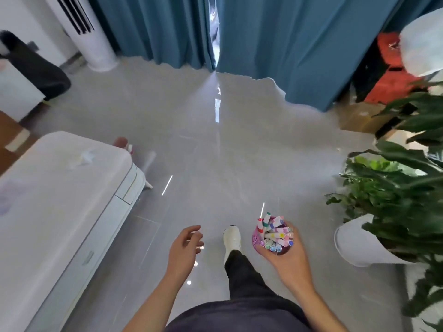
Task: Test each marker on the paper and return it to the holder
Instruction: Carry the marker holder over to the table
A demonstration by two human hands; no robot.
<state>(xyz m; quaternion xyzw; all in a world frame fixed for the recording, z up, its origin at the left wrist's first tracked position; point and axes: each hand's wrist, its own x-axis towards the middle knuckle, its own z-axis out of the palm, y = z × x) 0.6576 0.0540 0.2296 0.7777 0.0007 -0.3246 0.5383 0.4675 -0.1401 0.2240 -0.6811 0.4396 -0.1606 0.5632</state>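
Observation:
My right hand [288,261] grips a pink mesh holder [257,238] from below, low and right of centre, above the floor. The holder is packed with several markers [278,234] with white barrels and coloured caps, some sticking up at its far side. My left hand [183,248] hangs in the air to the left of the holder, its fingers loosely curled and holding nothing. A crumpled bit of white paper [82,158] lies on the white table [48,200] at the left.
I stand on a glossy grey tiled floor [215,152], one white shoe [231,238] forward. Teal curtains [275,39] hang ahead. A potted plant in a white pot [359,245] stands at the right, a white tower fan [91,39] at the back left.

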